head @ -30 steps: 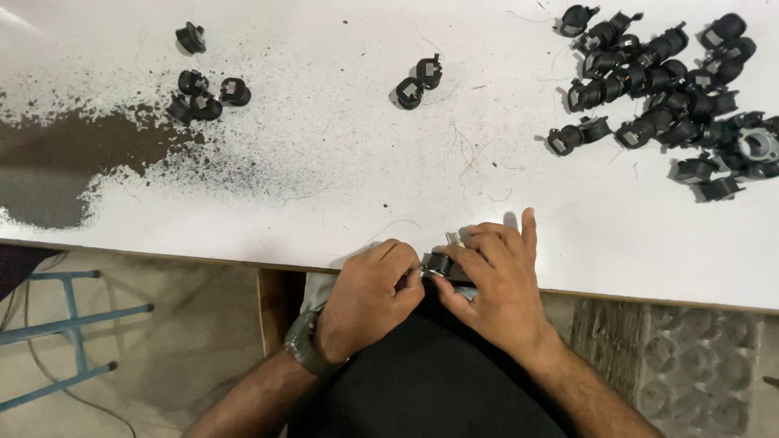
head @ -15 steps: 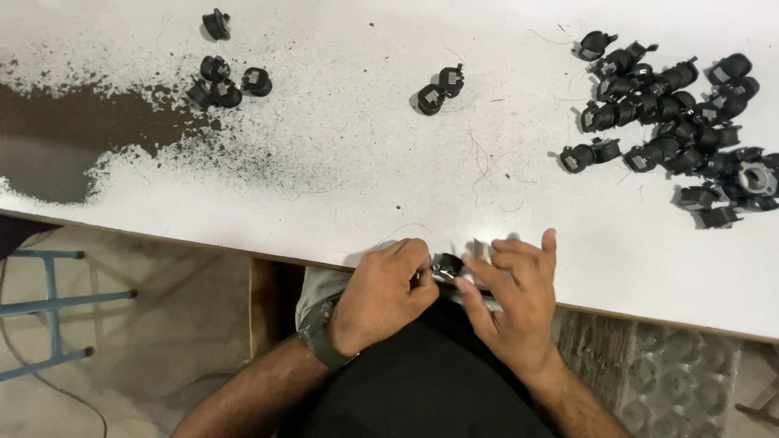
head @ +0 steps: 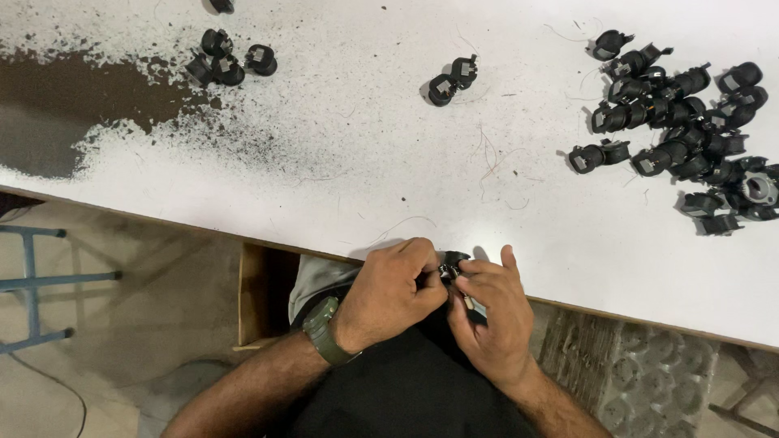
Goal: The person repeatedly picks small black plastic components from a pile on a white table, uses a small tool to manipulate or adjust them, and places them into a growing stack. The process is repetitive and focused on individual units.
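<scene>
1. Nearest the camera, below the worktop edge, lies a pale floor; a blue metal frame (head: pixel 32 284) stands at the left and a grey moulded tray (head: pixel 649 373) sits at the lower right.
2. The left hand (head: pixel 393 292), with a green watch (head: pixel 324 332) on its wrist, and the right hand (head: pixel 491 312) meet just at the near edge of the white worktop (head: pixel 341 162).
3. Both sets of fingers are curled together and pinched on a small black part (head: pixel 451 264) held between them; it is mostly hidden, so which way it points and how its long axis runs cannot be told.
4. Farther out, two black parts (head: pixel 453 79) lie together mid-worktop.
5. A dark worn patch (head: pixel 73 105) with speckles covers the far left, and a small cluster of black parts (head: pixel 227 61) sits by it.
6. At the far right lies a big heap of black parts (head: pixel 690 138).
</scene>
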Tool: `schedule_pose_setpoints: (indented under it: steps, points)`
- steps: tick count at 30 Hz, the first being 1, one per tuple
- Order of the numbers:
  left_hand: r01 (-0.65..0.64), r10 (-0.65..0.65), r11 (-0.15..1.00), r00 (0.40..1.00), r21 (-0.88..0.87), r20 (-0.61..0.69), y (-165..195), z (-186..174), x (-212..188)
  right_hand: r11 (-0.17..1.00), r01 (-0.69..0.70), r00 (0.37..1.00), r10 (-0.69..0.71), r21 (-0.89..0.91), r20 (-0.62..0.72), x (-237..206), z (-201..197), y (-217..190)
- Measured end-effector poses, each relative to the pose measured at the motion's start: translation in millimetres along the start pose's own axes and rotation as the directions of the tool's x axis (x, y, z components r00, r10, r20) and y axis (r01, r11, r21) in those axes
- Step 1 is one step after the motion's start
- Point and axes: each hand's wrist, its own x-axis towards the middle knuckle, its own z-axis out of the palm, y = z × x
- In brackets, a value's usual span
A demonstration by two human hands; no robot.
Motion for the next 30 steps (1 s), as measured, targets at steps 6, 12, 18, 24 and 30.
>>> schedule_pose_setpoints:
  steps: [6, 12, 18, 24, 30]
  points:
    - [0.053, -0.052, 0.999, 0.998, -0.010, 0.047, 0, -1, 1, 1.000, -0.012, 1.000, 0.013, 0.014, -0.004, -1, -1, 0]
    - [0.078, -0.077, 0.997, 0.995, -0.005, 0.059, 1, 2, 1, 0.999, 0.028, 0.999, -0.026, -0.034, 0.045, 1, -1, -1]
    - [-0.019, -0.037, 0.902, 0.992, 0.432, 0.121, -6, -30, 60, 0.961, -0.053, 0.997, 0.034, -0.270, -0.075, 30, -16, 33]
    - [0.016, -0.120, 0.785, 0.985, 0.619, 0.126, -42, -53, 180, 0.980, -0.046, 0.994, 0.025, -0.194, -0.108, 32, -21, 38]
    - [0.196, -0.270, 0.874, 0.956, 0.445, 0.110, -44, -38, 187, 0.963, -0.116, 0.993, 0.112, -0.242, -0.030, 41, -24, 30]
